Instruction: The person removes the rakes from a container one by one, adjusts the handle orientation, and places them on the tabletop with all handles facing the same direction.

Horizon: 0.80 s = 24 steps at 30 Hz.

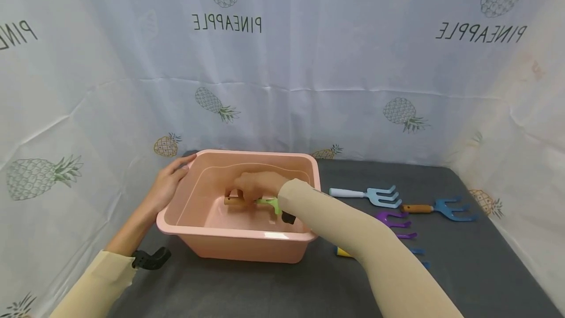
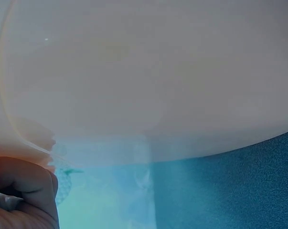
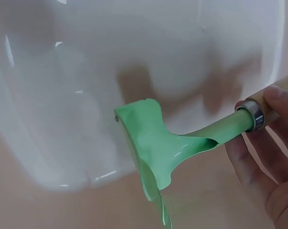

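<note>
A pink plastic basin (image 1: 247,250) stands on the dark table. At its left rim my left hand (image 1: 162,188) grips the edge, fingers curled over it; in the left wrist view that hand (image 2: 24,186) shows at the lower left beside the basin wall. My right hand (image 1: 258,185) reaches inside the basin and holds a small green garden hoe by its wooden handle (image 1: 234,200). Close up in the right wrist view, thumb and fingers wrap the handle near its metal collar (image 3: 255,114), and the green hoe head (image 3: 148,133) hangs over the basin floor.
Right of the basin lie a light-blue hand rake (image 1: 383,197), a blue rake (image 1: 450,209) with a wooden handle, and a purple rake (image 1: 388,216). A yellow handle (image 1: 343,252) is partly hidden by my right sleeve (image 1: 371,239). Pineapple-print curtain (image 1: 282,58) surrounds the table.
</note>
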Motion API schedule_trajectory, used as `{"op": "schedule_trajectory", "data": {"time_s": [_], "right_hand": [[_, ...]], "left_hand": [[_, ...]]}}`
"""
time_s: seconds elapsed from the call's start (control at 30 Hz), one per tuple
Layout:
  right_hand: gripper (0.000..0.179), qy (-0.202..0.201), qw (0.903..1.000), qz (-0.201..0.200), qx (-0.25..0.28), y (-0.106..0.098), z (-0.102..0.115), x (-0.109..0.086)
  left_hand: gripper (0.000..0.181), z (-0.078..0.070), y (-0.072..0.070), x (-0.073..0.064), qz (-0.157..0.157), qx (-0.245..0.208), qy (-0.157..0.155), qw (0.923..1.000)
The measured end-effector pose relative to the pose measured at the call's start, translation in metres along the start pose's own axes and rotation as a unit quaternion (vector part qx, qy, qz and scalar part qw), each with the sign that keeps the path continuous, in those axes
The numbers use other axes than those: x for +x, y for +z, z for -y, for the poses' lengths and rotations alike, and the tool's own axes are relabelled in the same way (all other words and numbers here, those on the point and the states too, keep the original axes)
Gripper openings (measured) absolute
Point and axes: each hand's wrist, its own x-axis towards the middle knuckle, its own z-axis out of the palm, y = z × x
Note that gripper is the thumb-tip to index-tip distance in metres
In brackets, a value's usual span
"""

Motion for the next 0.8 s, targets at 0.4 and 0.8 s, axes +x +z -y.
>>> {"op": "schedule_trajectory", "data": {"time_s": [0.4,0.8], "right_hand": [[0.063,-0.019,0.9996,0.02,-0.002,-0.0017,0.0018,-0.0014],[0.064,-0.046,0.9984,0.023,-0.023,-0.0078,0.0041,-0.0024]], "left_hand": [[0.052,-0.0005,-0.0002,-0.0007,0.008,0.005,-0.005,0.9999],[0.052,0.0004,-0.0005,0.0002,0.008,-0.011,-0.001,0.9999]]}}
